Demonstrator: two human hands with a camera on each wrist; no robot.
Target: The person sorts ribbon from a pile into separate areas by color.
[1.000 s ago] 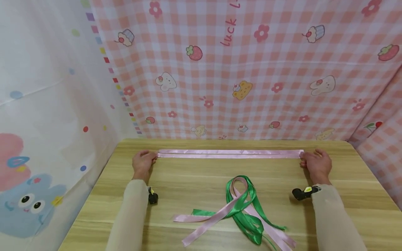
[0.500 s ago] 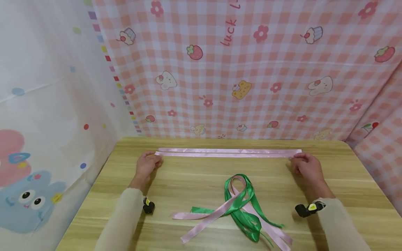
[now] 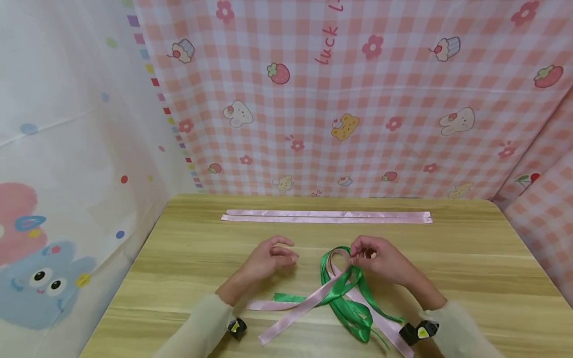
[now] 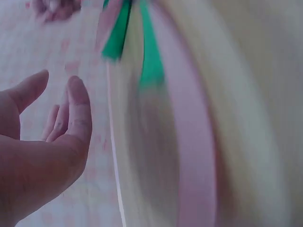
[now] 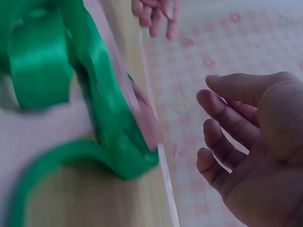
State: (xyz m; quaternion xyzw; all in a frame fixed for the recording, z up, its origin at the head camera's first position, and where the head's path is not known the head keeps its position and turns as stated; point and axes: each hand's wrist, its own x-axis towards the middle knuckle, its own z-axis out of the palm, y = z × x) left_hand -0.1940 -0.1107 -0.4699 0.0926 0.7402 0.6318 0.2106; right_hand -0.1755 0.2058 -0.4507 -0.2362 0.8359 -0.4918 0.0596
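Note:
A bundle of green ribbon (image 3: 344, 311) and pink ribbon (image 3: 293, 317) lies looped on the table, its loose tails spread toward the near side. My right hand (image 3: 380, 257) is over the right side of the loop; in the right wrist view its thumb and fingers (image 5: 232, 118) are parted, with the green ribbon beside them. To the left of the loop, my left hand (image 3: 268, 259) hovers with fingers loosely bent and nothing in them. Farther back, two pink ribbon strips (image 3: 322, 220) lie straight and side by side, free of both hands.
The wooden table (image 3: 170, 263) ends at a far edge against a pink checked cloth (image 3: 313, 99). A white cloth (image 3: 67, 99) with cartoon prints hangs along the left. Dark wrist cameras (image 3: 237, 328) sit at both sleeves.
Both hands have left the ends of the straight pink strips and moved inward and nearer. The right has reached the loop of the bundle; the left has come to its left side.

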